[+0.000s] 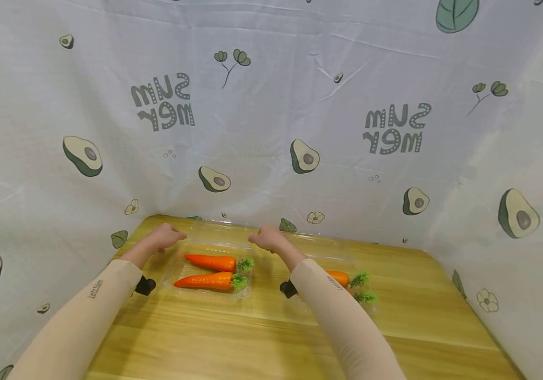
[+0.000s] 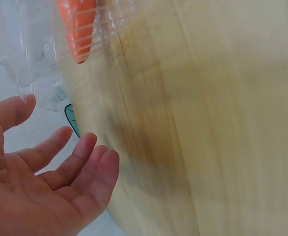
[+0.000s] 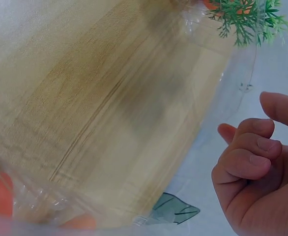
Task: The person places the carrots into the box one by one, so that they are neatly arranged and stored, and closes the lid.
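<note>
A clear plastic box (image 1: 171, 279) with a hinged lid (image 1: 219, 232) stands on the table, the lid laid back toward the curtain. Two orange carrots (image 1: 211, 262) with green leafy tops lie in it side by side. At the lid's left end is my left hand (image 1: 164, 237), its fingers loosely bent and apart; the thumb tip is right by the lid corner in the left wrist view. My right hand (image 1: 271, 238) is at the lid's other end, index finger and thumb apart, the remaining fingers curled in with nothing between them.
To the right stands a second clear box (image 1: 371, 311) with its lid (image 1: 323, 247) back, partly hidden by my right sleeve (image 1: 342, 311). Carrots (image 1: 339, 277) with green tops lie in it. A printed curtain (image 1: 262, 116) rises behind the wooden table (image 1: 195, 338).
</note>
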The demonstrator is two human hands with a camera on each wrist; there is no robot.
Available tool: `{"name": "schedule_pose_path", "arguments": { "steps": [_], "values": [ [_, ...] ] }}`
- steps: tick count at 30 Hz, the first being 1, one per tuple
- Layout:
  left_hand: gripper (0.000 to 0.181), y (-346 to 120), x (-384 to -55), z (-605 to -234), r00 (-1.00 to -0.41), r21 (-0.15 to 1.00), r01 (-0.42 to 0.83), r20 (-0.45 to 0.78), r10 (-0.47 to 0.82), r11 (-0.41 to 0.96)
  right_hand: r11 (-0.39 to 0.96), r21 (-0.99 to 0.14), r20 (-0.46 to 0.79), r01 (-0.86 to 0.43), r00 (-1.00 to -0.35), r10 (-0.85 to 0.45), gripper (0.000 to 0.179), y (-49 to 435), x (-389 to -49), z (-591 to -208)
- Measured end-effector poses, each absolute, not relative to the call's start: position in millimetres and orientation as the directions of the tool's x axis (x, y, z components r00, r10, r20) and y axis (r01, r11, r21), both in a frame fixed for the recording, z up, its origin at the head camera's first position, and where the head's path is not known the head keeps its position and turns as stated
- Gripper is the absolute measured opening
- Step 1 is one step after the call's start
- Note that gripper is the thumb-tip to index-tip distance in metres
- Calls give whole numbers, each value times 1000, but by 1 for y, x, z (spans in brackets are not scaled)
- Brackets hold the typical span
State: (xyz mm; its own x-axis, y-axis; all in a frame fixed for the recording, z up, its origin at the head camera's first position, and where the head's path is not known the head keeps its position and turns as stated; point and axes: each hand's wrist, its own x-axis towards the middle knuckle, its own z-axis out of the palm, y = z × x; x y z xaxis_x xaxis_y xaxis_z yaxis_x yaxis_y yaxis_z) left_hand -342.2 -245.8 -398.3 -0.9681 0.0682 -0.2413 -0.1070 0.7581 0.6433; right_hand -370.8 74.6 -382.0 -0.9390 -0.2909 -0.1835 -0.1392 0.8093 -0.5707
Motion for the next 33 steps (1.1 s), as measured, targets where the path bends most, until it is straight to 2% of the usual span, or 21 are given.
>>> {"name": "schedule_pose_path", "arguments": {
  "steps": [5, 12, 19, 24, 33],
  "values": [
    [54, -245, -346, -400, -961, 689, -137, -266, 72, 711, 821, -558, -192, -121, -944, -269, 58, 74, -372, -384],
    [39, -240, -348, -403, -958, 738, -159, -276, 78, 656, 812, -576, -211, -93, -943, -258, 56, 71, -371, -387],
    [47, -237, -347, -400, -960, 765, -163, -269, 80, 623, 827, -547, -206, -128, -937, -282, 57, 70, -372, -387],
    [47, -235, -347, -399, -965, 775, -149, -250, 81, 613, 833, -535, -192, -141, -940, -283, 55, 69, -373, -388],
    [44, -234, -347, -397, -966, 781, -136, -240, 92, 610, 840, -535, -212, -92, -948, -239, 53, 66, -370, -384]
  ]
}}
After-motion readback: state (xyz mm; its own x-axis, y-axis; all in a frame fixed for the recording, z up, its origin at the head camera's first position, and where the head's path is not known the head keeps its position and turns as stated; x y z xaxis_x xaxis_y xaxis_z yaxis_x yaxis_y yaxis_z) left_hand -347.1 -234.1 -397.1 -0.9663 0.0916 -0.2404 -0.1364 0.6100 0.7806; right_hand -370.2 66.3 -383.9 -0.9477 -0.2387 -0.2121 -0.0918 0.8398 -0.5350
